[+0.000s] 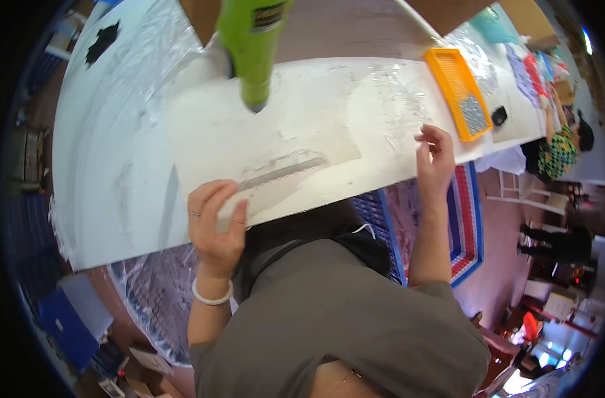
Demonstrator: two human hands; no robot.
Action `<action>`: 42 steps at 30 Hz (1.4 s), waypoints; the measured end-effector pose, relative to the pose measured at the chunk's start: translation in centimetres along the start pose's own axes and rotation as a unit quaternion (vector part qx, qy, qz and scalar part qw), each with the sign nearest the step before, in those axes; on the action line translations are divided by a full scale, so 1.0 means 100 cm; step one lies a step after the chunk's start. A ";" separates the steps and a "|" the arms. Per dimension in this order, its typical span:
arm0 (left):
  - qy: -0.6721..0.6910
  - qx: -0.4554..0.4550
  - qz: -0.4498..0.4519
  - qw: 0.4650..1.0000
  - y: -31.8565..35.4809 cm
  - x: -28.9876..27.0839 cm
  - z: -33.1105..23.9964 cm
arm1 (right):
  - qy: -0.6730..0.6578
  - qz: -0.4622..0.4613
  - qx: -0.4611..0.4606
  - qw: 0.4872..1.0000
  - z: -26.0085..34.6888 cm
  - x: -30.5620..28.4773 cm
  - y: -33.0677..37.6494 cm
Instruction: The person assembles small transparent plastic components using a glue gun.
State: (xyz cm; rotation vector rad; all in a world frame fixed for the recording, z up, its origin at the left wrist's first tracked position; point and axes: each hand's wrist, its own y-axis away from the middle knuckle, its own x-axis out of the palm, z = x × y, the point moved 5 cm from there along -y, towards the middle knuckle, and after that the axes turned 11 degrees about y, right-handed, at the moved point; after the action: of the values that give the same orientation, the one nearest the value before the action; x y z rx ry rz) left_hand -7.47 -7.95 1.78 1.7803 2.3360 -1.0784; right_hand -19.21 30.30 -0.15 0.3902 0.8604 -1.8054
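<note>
My left hand (216, 225) is at the table's near edge, thumb and fingers apart. Its index fingertip reaches the left end of a thin, greyish, see-through strip (282, 174) lying slanted on the white tabletop (315, 99); I cannot tell whether it touches the strip. Farther right, my right hand (436, 159) is raised over the table's edge, its fingers bent and the thumb apart from them, with nothing visible in it. Beyond the strip, a bright green tool body (252, 53) with a tapered, dark-tipped end points down toward the table.
An orange tray (448, 73) with small grey metal pieces (473, 114) stands at the right, beside a small black object (498, 116). Clear plastic film (150, 66) covers the left side. Brown cardboard (199, 16) is at the back. Woven bags (465, 219) stand below the edge; other people are at far right.
</note>
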 end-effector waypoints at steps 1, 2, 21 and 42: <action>-0.012 -0.007 -0.002 1.000 -0.001 0.002 -0.008 | -0.009 0.011 0.000 1.000 0.015 0.001 0.003; 0.025 0.007 0.013 1.000 0.000 0.006 -0.018 | -0.025 0.095 -0.038 0.994 0.035 0.009 0.013; 0.092 0.052 0.125 0.987 0.012 0.046 -0.026 | 0.176 0.013 -0.268 0.947 0.049 0.003 0.026; 0.394 -0.491 0.161 0.760 0.019 0.022 0.006 | -0.286 0.535 0.208 0.767 0.107 0.051 0.051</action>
State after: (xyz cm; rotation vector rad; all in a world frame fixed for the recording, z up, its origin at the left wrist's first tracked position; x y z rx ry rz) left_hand -6.85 -6.22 -0.48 2.0942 1.9768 1.0065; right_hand -15.25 18.23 2.15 0.4407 -0.2475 -0.8754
